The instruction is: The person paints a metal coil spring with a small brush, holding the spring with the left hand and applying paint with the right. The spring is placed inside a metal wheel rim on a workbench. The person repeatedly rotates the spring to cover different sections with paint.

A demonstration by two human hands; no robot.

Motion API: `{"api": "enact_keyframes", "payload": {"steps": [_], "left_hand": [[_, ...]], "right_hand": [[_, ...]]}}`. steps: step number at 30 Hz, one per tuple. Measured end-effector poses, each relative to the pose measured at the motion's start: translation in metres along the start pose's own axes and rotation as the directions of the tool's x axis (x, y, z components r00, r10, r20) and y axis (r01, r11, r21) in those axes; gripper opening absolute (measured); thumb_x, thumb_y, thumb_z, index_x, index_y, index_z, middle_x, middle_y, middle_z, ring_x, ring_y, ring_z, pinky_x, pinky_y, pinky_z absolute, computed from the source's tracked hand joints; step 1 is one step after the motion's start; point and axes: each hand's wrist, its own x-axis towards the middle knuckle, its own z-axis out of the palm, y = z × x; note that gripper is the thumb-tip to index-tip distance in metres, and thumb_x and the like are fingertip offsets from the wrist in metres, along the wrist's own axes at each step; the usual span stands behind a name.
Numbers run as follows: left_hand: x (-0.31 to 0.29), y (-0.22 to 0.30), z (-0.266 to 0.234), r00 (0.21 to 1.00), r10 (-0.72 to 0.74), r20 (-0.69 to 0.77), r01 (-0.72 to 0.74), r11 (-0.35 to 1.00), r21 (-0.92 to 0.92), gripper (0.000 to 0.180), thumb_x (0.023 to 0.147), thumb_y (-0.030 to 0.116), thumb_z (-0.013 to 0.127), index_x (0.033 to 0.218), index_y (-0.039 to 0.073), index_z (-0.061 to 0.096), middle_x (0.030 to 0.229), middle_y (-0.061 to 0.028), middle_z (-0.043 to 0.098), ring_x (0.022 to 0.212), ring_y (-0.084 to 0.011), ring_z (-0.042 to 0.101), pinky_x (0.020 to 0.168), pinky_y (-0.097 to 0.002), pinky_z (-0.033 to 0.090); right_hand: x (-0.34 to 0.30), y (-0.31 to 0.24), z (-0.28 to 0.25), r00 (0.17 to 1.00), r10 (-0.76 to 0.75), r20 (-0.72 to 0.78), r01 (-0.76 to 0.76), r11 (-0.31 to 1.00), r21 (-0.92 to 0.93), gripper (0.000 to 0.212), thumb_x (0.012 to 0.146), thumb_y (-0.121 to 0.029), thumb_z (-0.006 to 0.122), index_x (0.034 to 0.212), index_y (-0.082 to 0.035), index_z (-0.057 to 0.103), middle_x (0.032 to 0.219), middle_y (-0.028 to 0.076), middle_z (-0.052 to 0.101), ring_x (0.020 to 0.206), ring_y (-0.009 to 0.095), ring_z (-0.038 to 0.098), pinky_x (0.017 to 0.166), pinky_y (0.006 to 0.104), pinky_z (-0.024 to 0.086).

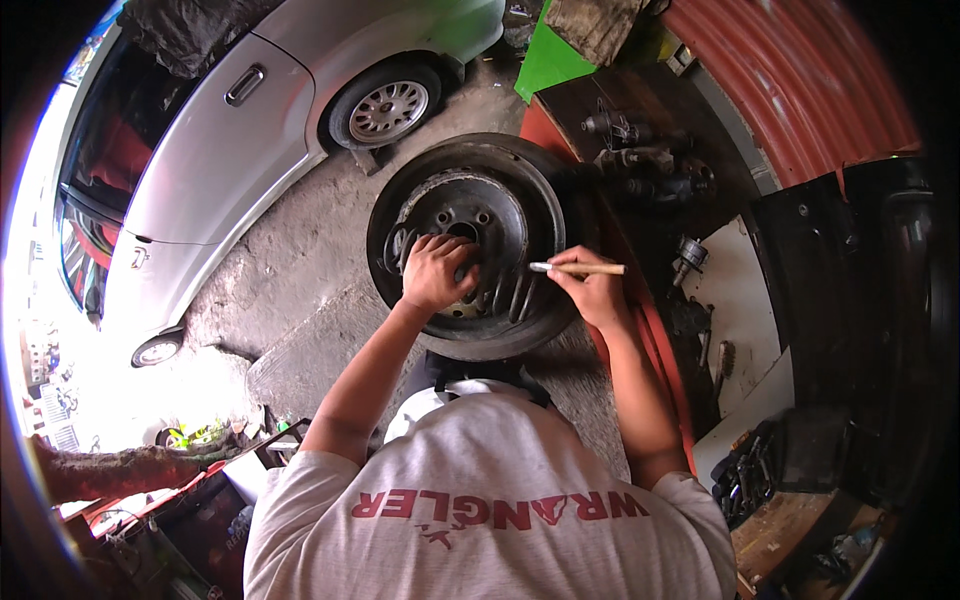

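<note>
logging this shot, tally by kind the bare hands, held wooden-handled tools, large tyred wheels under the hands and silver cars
Left hand and right hand: 2
Wooden-handled tool: 1
Tyred wheel: 1
Silver car: 1
Total: 5

The left arm (362,390) reaches far and leans to the right. The left hand (438,272) has its back up and its palm hidden. Its fingers are bent down, and the thumb sits out on the right side. The right arm (642,405) reaches far and leans a bit left. The right hand (595,297) is pinched, with its fingertips on the left. The two hands are apart.
</note>
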Motion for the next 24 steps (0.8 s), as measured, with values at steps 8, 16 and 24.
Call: {"api": "enact_keyframes", "payload": {"steps": [8, 16, 24], "left_hand": [[0.009, -0.004, 0.004, 0.998, -0.043, 0.054, 0.043, 0.999, -0.008, 0.035, 0.085, 0.036, 0.066, 0.110, 0.012, 0.076, 0.115, -0.0055, 0.075, 0.111, -0.0245, 0.068, 0.103, -0.0421, 0.045], [0.014, -0.005, 0.004, 0.989, -0.074, 0.131, 0.076, 0.997, -0.012, 0.037, 0.088, 0.039, 0.064, 0.112, 0.013, 0.076, 0.116, -0.0074, 0.075, 0.114, -0.0254, 0.067, 0.106, -0.0432, 0.044], [0.011, -0.005, 0.004, 0.989, -0.074, 0.125, 0.079, 0.996, -0.032, 0.037, 0.088, 0.039, 0.064, 0.112, 0.014, 0.076, 0.115, -0.0066, 0.075, 0.114, -0.0250, 0.067, 0.106, -0.0430, 0.043]], "right_hand": [[-0.004, 0.004, 0.003, 1.000, -0.001, -0.013, 0.001, 0.999, 0.037, 0.008, 0.088, -0.007, 0.078, 0.094, -0.005, 0.072, 0.088, 0.003, 0.072, 0.081, 0.010, 0.066, 0.073, 0.0264, 0.051], [-0.029, 0.002, 0.012, 0.992, 0.123, 0.031, -0.126, 0.984, 0.124, 0.011, 0.087, -0.008, 0.080, 0.094, -0.004, 0.072, 0.087, 0.003, 0.073, 0.080, 0.011, 0.068, 0.074, 0.0260, 0.052], [-0.033, -0.014, 0.011, 0.996, 0.033, 0.079, -0.035, 0.999, 0.032, 0.011, 0.087, -0.006, 0.079, 0.094, -0.004, 0.071, 0.087, 0.006, 0.074, 0.082, 0.013, 0.071, 0.073, 0.0273, 0.054]]}}
